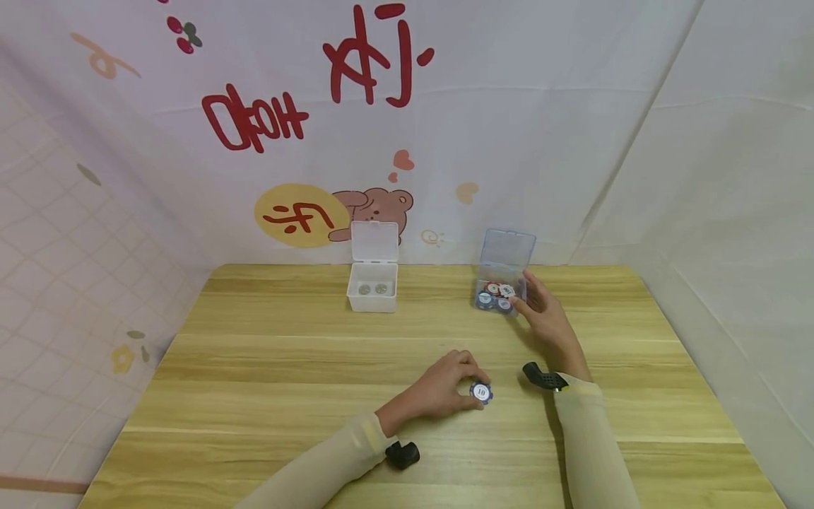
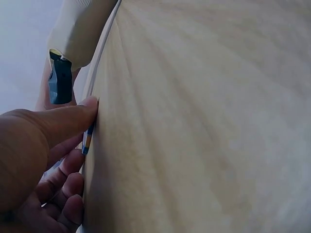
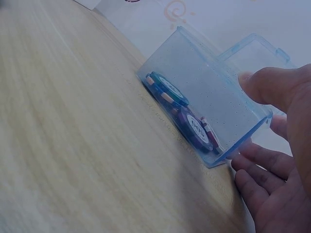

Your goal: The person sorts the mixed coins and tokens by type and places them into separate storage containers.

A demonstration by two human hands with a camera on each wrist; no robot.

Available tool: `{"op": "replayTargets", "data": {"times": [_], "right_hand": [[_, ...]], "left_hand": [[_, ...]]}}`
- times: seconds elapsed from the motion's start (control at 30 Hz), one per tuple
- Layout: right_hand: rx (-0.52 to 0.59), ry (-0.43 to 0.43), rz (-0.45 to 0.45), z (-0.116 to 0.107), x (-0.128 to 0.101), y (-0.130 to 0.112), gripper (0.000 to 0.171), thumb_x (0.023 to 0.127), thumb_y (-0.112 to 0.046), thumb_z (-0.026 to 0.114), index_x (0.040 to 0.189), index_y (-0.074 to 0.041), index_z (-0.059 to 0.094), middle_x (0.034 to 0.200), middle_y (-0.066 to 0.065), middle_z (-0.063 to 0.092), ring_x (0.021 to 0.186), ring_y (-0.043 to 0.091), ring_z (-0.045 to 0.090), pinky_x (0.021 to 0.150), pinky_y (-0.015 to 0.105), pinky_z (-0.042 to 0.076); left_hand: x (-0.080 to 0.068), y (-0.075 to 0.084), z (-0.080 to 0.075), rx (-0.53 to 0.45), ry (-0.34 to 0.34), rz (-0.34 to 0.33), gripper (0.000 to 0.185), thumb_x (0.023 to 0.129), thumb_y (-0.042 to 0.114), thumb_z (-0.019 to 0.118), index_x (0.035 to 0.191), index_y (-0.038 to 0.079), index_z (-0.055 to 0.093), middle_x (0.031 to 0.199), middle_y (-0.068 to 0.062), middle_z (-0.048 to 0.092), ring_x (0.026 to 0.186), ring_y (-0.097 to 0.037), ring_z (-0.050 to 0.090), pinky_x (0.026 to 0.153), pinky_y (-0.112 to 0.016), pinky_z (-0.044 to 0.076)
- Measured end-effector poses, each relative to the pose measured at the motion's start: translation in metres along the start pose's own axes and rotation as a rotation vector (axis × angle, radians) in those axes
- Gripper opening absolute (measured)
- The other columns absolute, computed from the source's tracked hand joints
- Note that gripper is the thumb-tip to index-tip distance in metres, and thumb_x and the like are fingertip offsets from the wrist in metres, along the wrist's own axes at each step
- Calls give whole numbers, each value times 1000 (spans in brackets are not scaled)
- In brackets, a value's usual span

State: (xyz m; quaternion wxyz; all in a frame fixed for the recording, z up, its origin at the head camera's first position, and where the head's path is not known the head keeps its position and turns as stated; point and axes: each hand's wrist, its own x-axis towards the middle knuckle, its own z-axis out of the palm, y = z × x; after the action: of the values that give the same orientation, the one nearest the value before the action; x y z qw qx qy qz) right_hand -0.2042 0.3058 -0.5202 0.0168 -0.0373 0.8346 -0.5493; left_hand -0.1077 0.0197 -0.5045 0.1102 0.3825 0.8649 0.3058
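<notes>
My left hand (image 1: 444, 389) pinches a blue poker chip (image 1: 481, 392) marked 10 between thumb and fingers. In the left wrist view that chip (image 2: 88, 139) appears edge-on, close along the tabletop. Farther back on the right, my right hand (image 1: 547, 318) grips a translucent blue box (image 3: 204, 73), thumb at its near rim and the other fingers along its right side. The lid (image 1: 509, 247) of this box stands raised at the back. Several poker chips (image 1: 486, 300), in blue, red and white, lie inside it.
Left of the blue box, a white box (image 1: 372, 304) with its lid up holds two silvery coins (image 1: 381, 288). Both boxes stand near the back edge of the wooden table (image 1: 267, 367). A printed white cloth (image 1: 540, 141) hangs behind, with more cloth at both sides.
</notes>
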Motion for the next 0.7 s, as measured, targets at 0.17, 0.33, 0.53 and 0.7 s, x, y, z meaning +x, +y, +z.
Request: {"op": "replayTargets", "data": {"times": [0.17,0.33,0.53,0.7], "right_hand": [[9,3,3,1,0,0,78,103,-33,63,166,-18,19,166,23,30,152,45,31,123,59,25],[16,2,2,1,1,0,79,103,-33,64,166,-19,18,166,23,31,152,45,31,123,59,25],[25,9,-15,0,0,0,78,103,-33,64,165,-16,20,165,24,31,151,46,32,123,59,25],[9,7,-37,1,0,1,78,103,-32,63,165,-13,19,164,26,32,151,46,33,122,59,26]], "left_hand": [[1,2,-1,-23,-9,-7,35,88,32,82,120,21,75,108,7,61,102,-5,52,89,-16,43],[1,4,-4,-31,-23,-17,34,89,32,82,119,19,75,106,5,60,101,-6,52,89,-16,43],[2,4,-5,-31,-34,-27,34,86,34,84,115,18,76,106,6,60,101,-4,52,88,-16,44],[2,4,-5,-40,-34,-34,34,85,34,85,113,17,75,104,7,60,98,-3,52,86,-16,45]]}}
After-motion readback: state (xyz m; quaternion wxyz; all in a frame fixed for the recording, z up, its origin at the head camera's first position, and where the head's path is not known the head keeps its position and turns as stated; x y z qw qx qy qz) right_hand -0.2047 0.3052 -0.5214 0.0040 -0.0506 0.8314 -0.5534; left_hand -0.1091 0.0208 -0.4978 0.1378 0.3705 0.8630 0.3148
